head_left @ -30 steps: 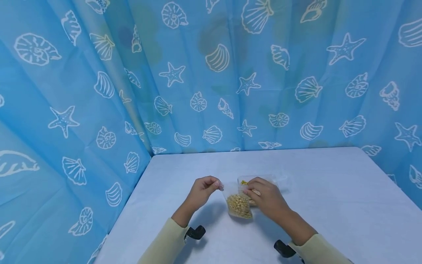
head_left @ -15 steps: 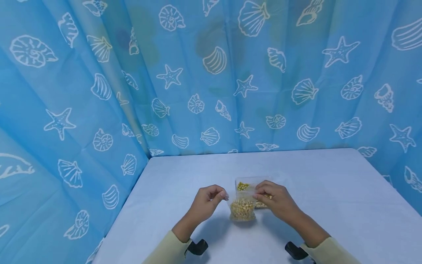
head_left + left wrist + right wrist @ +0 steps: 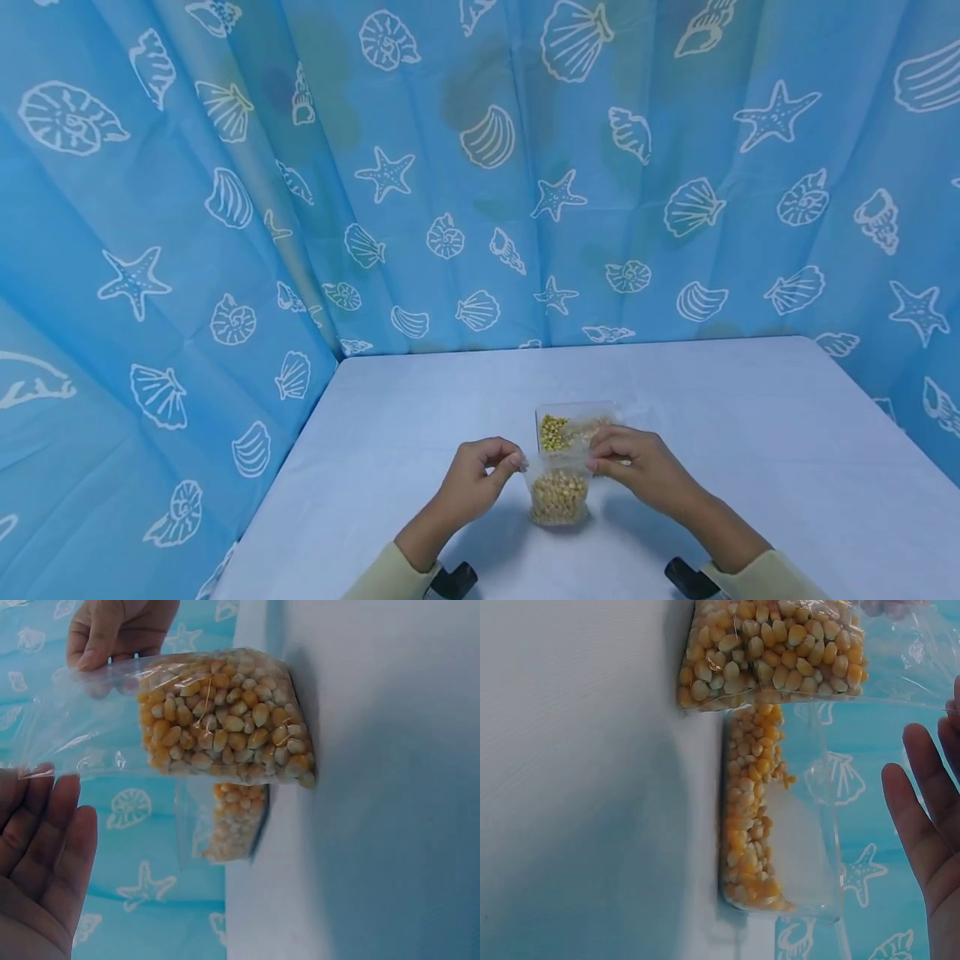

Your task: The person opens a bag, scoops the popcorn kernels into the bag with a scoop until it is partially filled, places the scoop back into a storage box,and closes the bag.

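A clear plastic bag of corn kernels (image 3: 559,498) is upright, close over the white table in the head view. My left hand (image 3: 478,483) pinches its top left corner between thumb and fingertips. Its top right corner is pinched by my right hand (image 3: 647,468). The bag's upper part is stretched flat between both hands, with kernels filling the lower part, as the left wrist view shows. Behind it stands a clear plastic box (image 3: 806,840), with loose corn kernels (image 3: 754,810) heaped inside. My right hand partly hides the box in the head view.
The table (image 3: 420,392) is covered in white cloth. Blue curtains (image 3: 450,200) with white shells and starfish hang along its far and left sides. A black wrist mount (image 3: 453,579) sits at the left sleeve, another black mount (image 3: 690,577) at the right.
Both hands have drawn the bag nearer to me and slightly right, away from the box. The bag's tilt has straightened. More of the kernels in the box now show.
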Demonstrator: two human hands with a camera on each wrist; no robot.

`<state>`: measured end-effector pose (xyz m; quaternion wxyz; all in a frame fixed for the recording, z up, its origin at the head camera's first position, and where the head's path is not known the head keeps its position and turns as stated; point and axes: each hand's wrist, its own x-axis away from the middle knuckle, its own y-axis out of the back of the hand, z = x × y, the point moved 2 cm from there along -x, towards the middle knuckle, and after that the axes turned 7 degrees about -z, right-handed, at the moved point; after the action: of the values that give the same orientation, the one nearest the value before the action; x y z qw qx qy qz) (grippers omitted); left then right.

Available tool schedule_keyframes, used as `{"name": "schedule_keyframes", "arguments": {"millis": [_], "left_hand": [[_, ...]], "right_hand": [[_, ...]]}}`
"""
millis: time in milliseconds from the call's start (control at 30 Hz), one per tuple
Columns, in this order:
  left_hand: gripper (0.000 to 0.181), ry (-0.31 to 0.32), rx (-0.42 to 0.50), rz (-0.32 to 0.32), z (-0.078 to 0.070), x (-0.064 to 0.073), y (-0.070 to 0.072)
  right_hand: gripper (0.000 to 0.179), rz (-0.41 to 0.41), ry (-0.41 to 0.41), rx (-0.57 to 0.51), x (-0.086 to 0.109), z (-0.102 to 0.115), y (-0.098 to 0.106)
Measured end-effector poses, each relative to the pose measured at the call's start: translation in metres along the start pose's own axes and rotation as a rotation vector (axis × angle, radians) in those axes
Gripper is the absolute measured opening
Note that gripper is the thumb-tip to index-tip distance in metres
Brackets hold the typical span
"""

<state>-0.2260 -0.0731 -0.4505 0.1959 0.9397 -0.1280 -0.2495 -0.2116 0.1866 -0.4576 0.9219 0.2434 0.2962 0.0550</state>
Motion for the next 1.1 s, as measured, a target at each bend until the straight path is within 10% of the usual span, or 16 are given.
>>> {"name": "schedule_keyframes", "arguments": {"millis": [367,1100], "left_hand": [[0.018,-0.071,-0.020,0.042,0.0033,-0.0004,-0.0003],[0.013,-0.059,-0.051,0.075,0.0043,-0.0046,-0.0028]], "right_hand": [[0.017,0.058,-0.160,-0.073,0.0067,0.0001,-0.0010],[0.010,0.045,-0.060,0.007,0.0034,-0.0012,0.0017]]}}
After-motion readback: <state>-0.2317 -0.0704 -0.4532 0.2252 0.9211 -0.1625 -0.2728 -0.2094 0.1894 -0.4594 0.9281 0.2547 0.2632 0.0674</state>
